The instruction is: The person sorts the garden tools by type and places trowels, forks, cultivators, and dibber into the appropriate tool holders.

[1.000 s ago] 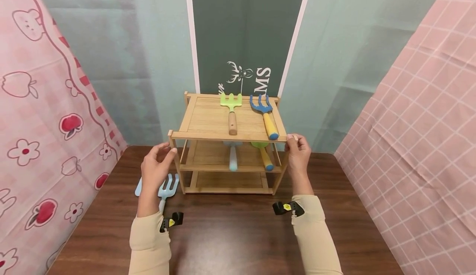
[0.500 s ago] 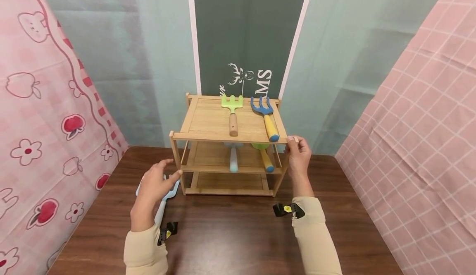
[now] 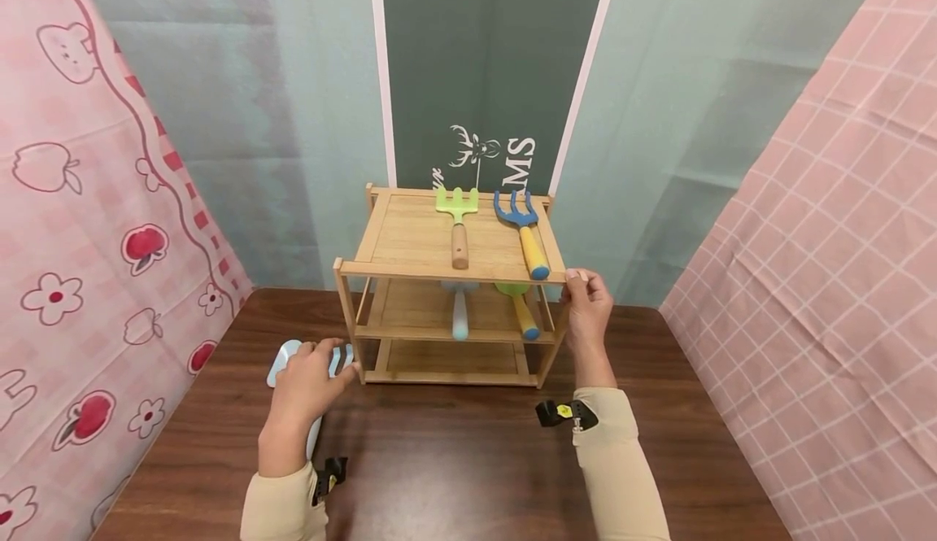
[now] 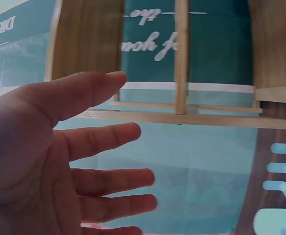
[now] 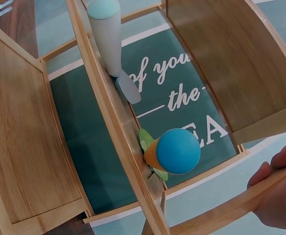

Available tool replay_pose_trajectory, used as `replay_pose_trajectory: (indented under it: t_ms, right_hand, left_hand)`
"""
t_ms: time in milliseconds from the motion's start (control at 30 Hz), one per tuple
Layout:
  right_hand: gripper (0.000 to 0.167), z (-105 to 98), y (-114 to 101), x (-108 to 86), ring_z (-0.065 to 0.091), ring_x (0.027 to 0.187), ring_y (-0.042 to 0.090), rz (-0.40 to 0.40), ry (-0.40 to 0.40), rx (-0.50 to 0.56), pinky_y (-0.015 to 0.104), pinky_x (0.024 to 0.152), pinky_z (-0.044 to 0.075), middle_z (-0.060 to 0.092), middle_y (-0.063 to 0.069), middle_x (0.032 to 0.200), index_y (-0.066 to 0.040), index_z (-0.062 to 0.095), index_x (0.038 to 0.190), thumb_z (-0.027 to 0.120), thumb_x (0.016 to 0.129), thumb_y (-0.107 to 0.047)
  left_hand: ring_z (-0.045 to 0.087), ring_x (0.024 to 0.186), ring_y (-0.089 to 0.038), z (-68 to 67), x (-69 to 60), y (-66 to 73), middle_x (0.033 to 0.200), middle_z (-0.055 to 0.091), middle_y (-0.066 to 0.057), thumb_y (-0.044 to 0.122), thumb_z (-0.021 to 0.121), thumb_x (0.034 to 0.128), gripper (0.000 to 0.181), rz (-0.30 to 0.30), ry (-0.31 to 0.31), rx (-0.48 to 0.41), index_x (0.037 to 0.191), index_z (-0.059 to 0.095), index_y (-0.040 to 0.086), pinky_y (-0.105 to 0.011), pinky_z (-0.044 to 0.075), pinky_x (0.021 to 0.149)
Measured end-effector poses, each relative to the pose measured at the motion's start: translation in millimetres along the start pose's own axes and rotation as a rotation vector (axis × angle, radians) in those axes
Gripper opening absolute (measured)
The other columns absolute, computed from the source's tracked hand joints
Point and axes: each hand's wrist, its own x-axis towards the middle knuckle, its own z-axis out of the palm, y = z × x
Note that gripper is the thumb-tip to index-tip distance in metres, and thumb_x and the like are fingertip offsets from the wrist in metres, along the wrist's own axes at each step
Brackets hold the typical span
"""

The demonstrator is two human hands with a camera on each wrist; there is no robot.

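My left hand (image 3: 311,382), fingers spread and thumb apart in the left wrist view, hovers over a light blue hand fork (image 3: 342,358) beside the rack's left front leg. Most of that fork is hidden under the hand. Just left of it lies a light blue tool with a broad flat head (image 3: 284,358). My right hand (image 3: 588,313) grips the right front post of the three-tier wooden rack (image 3: 410,266). On the top shelf lie a green hand fork (image 3: 459,236) with a wooden handle and a blue fork (image 3: 530,240) with a yellow handle.
The middle shelf holds a tool with a pale handle (image 3: 459,317) and a green one with a yellow handle (image 3: 525,317). The rack stands on a dark wooden table (image 3: 454,460). Cloth curtains (image 3: 791,248) hang at the back and both sides.
My left hand has left the rack's upper left front corner and come down over the light blue fork. My right hand has kept its grip on the post.
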Motion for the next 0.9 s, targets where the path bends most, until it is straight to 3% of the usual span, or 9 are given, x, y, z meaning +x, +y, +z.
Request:
replay_pose_trajectory:
  t_ms: [200,467,900]
  right_hand:
    - [0.016,7,-9,-5.1,0.046,0.058,0.015,0.0,0.01,0.003,0.025,0.054,0.041,0.049,0.004,0.059,-0.007,0.057,0.074,0.058,0.087,0.003]
    - [0.014,9,-10,-6.6,0.046,0.056,0.014,-0.023,0.01,0.004,0.022,0.053,0.041,0.05,0.003,0.058,-0.005,0.058,0.075,0.057,0.087,0.003]
    - [0.015,5,-7,-4.4,0.047,0.057,0.012,-0.02,0.007,0.007,0.022,0.053,0.041,0.051,0.002,0.058,-0.006,0.058,0.076,0.057,0.087,0.003]
  left_hand:
    - [0.052,0.094,-0.049,19.5,-2.4,-9.6,0.11,0.053,-0.029,0.031,0.069,0.0809,0.047,0.046,0.12,0.053,0.114,0.06,-0.001,-0.062,0.04,0.067]
    - [0.052,0.094,-0.048,40.4,-14.2,-20.8,0.109,0.054,-0.028,0.028,0.071,0.0791,0.044,0.033,0.124,0.07,0.112,0.062,0.001,-0.063,0.036,0.072]
    - [0.048,0.103,-0.049,76.8,-26.6,-39.7,0.116,0.053,-0.028,0.026,0.073,0.0776,0.041,0.041,0.196,0.062,0.11,0.063,0.003,-0.063,0.036,0.074]
